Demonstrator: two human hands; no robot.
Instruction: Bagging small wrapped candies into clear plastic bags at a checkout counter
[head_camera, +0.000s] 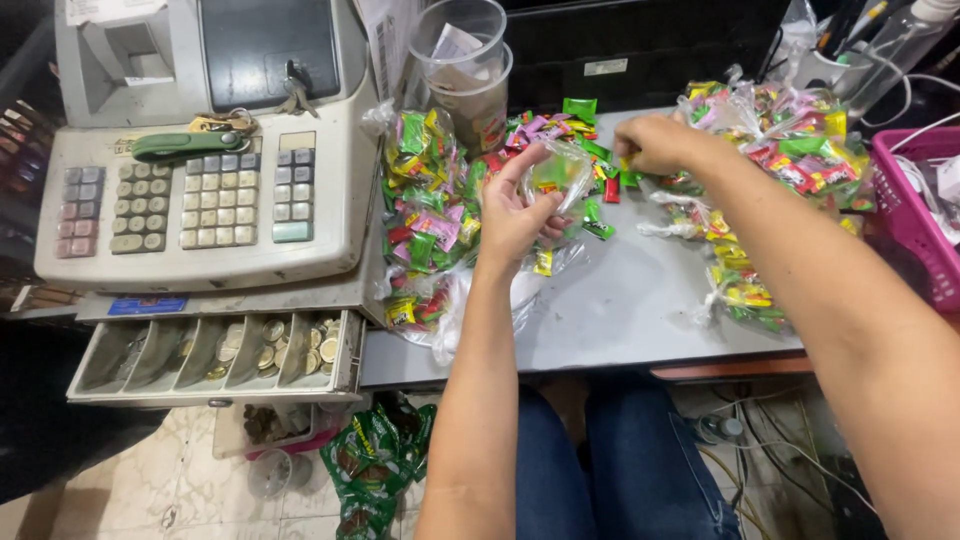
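Note:
My left hand (515, 210) holds a small clear plastic bag (560, 172) open above the grey counter (620, 310); a few wrapped candies sit inside it. My right hand (655, 143) reaches into the loose pile of colourful wrapped candies (560, 125) just behind the bag, fingers pinched on a candy. A large clear bag full of candies (425, 220) lies to the left of my left hand. Several small tied bags of candies (740, 285) lie to the right, under my right forearm.
A beige cash register (200, 150) stands at the left with its coin drawer (215, 355) pulled open. Stacked plastic cups (465, 70) stand behind the candies. A big bag of candies (790, 140) and a pink basket (915, 215) are at the right. Green packets (375, 465) lie on the floor.

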